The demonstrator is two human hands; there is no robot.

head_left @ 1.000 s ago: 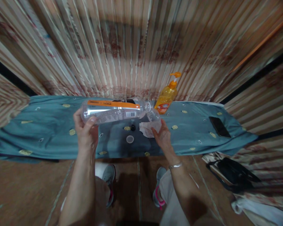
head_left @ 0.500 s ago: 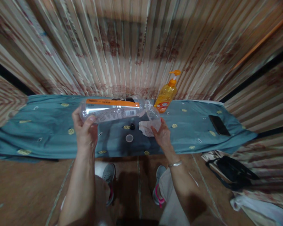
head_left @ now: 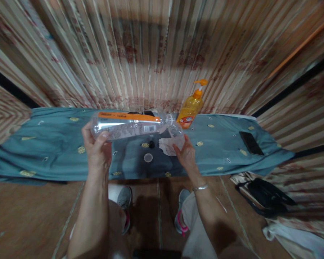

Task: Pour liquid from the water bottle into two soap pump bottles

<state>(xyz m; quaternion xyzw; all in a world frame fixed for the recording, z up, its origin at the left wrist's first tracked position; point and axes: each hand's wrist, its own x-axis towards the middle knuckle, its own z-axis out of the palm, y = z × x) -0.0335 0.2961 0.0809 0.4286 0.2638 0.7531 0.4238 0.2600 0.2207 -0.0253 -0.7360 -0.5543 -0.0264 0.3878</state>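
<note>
My left hand (head_left: 98,145) is closed round the base of a large clear plastic bottle (head_left: 129,126) with an orange and silver label. The bottle lies nearly level in the air, its uncapped neck pointing right. At its mouth is a small clear plastic cup (head_left: 176,132), tilted, which my right hand (head_left: 186,153) grips by its lower end. Whether liquid passes between them I cannot make out. Below the cup a crumpled white tissue (head_left: 166,146) lies on the cloth. A round translucent lid (head_left: 148,158) and a small black cap (head_left: 151,144) sit under the bottle.
A yellow pump bottle (head_left: 190,109) stands behind the cup on the teal patterned cloth (head_left: 56,144). A dark phone (head_left: 251,143) lies at the right. Behind is a striped curtain (head_left: 140,54). On the floor at right rests a black bag (head_left: 270,196).
Almost nothing differs. Both hands keep their hold on the bottle and the cup, and the view has shifted very slightly.
</note>
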